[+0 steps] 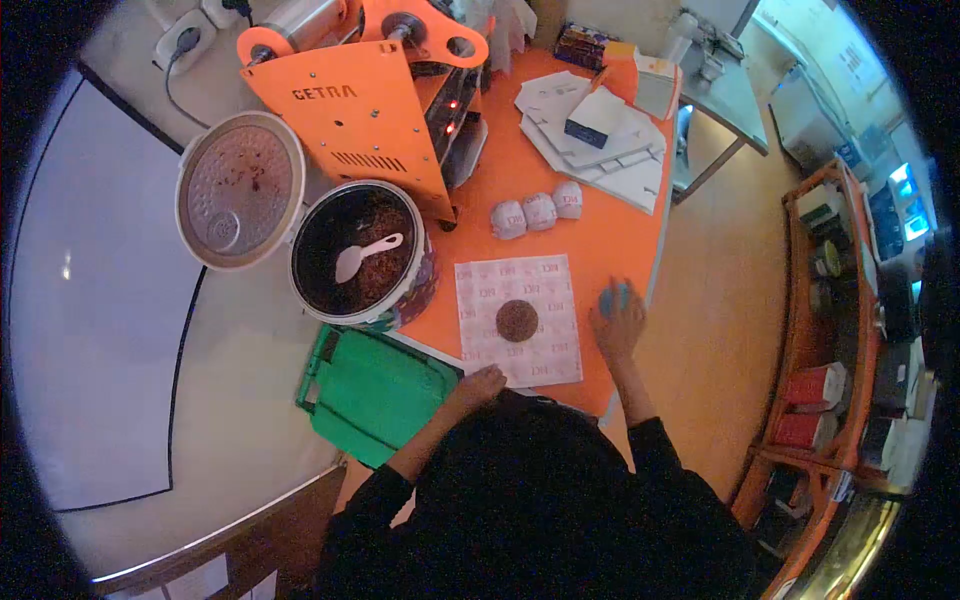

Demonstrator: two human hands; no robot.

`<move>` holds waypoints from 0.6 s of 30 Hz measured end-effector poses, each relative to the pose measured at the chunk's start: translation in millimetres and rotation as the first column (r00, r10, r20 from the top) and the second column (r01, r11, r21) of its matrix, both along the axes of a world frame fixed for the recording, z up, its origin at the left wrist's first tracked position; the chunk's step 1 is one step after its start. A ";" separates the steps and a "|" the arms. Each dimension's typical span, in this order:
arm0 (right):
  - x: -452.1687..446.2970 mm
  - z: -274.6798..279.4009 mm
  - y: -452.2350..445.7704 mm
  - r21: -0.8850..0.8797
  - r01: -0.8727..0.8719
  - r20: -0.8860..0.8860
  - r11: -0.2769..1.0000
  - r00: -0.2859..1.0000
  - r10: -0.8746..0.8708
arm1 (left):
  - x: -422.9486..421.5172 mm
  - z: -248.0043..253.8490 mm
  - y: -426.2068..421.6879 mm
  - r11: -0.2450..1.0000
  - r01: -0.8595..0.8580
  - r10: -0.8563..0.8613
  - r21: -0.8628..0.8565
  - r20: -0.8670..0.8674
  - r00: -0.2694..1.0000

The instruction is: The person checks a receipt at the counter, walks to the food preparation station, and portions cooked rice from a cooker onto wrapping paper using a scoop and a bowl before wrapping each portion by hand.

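On the orange table a square sheet of printed wrapping paper [481,345] lies flat, and a round, flat-looking mound of brown rice [517,321] sits at its middle. My left hand [482,384] is at the paper's lower left edge, fingers curled; what is in them, if anything, is hidden. To the right of the paper, my right hand [622,328] grips a small blue round cup [614,297], partly covered by the fingers. Several round paper-wrapped parcels [540,212] stand in a row beyond the paper.
A large rice pot [432,285] holds dark rice and a pale rice paddle [350,264]; its open lid [245,190] leans left. Behind stands an orange GETRA machine [350,120]. Flat white cartons [580,130] lie at the back. A green crate lid [375,385] is below the pot.
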State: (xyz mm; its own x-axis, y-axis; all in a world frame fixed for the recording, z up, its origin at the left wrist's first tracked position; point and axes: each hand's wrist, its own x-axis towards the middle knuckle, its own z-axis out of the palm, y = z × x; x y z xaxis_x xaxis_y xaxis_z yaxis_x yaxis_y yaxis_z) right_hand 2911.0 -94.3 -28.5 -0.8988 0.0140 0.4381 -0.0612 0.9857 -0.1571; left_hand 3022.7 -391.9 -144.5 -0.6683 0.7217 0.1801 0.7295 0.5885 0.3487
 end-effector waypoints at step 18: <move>67.6 -10.0 -67.0 -0.220 -0.852 0.116 0.475 0.460 0.880 | 1.0 70.8 9.8 0.958 -0.288 0.288 0.003 0.014 0.958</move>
State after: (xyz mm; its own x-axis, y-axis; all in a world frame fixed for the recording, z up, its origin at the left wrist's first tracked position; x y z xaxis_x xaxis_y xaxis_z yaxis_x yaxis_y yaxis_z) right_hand 2978.7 -161.4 -38.4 -0.5345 -0.7834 0.3172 -0.8292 0.4135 -0.3761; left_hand 3023.7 -382.1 -73.7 -0.8498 0.4977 0.1735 0.5251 0.7709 0.3606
